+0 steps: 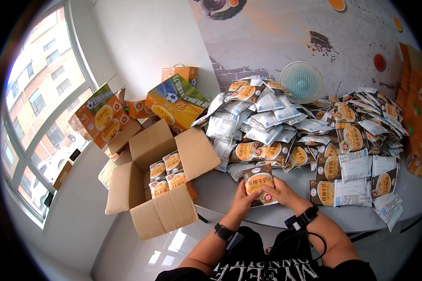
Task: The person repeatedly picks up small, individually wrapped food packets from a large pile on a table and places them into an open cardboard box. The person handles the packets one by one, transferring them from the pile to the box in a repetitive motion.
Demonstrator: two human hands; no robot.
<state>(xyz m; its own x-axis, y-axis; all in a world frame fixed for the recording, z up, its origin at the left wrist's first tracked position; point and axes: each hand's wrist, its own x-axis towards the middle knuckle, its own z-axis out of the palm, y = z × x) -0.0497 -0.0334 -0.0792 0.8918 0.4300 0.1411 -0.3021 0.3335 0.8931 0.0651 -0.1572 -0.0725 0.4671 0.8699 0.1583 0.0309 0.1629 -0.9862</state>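
Observation:
Both my hands hold one brown-and-yellow milk pouch (pixel 257 181) upright near the front edge of the grey table (pixel 218 191). My left hand (pixel 243 196) grips its left side, and my right hand (pixel 282 191) its right side, with the thumbs on its printed front. Behind it rises a large heap of similar pouches (pixel 267 130), some showing white backs. To the left stands an open cardboard box (pixel 165 214) with several pouches (pixel 168 172) in it, its flaps spread outward. Right of my hands, more pouches (pixel 351 191) lie in overlapping rows.
Printed orange cartons (pixel 105 117) and a blue-and-orange carton (pixel 176 102) stand behind the open box. A round fan (pixel 301 82) is behind the heap. More orange cartons (pixel 416 119) stand at the far right. A window (pixel 45 73) is at the left.

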